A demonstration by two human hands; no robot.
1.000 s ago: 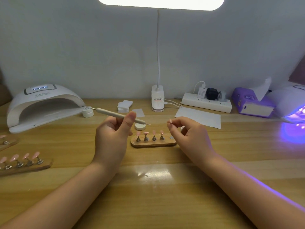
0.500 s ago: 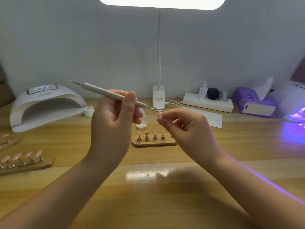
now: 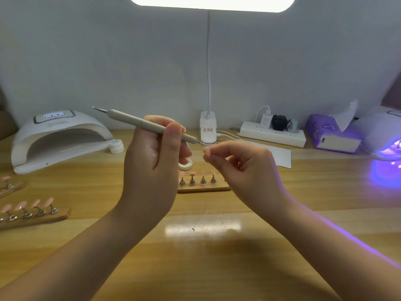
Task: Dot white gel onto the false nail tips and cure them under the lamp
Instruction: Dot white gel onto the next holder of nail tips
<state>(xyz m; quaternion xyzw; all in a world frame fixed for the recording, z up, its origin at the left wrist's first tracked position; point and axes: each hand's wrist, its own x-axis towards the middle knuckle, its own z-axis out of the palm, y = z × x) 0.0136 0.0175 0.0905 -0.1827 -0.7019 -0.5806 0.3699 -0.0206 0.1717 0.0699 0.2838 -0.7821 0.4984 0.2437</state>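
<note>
Fingers of my left hand (image 3: 152,161) are closed around a dotting pen (image 3: 149,126), held like a pencil with its working end slanting down to the right. Those of my right hand (image 3: 243,166) pinch one pink nail tip (image 3: 206,151) just off the pen's end; pen and tip look nearly touching, though I cannot tell if they meet.

Both hands float above the tabletop (image 3: 206,257), so to do this dot well I judge I should brace the wrists or touch the little fingers together, bring the pen down lightly and lift straight off, since a drag would smear the gel. The pinch should stay on the tip's edges, clear of the painted face.

Below and behind my left fingers, a small white jar (image 3: 186,165) sits open; I cannot see how much gel is in it. A second white jar (image 3: 116,145) stands well to the left, at the mouth of the white lamp (image 3: 58,137), whose cavity looks empty. Directly beneath my right fingers is a wooden stand (image 3: 204,187) with four pink tips (image 3: 202,173) on pegs. More stands (image 3: 32,216) with tips lie far left. Far to the right, another lamp (image 3: 386,144) glows violet.
</note>
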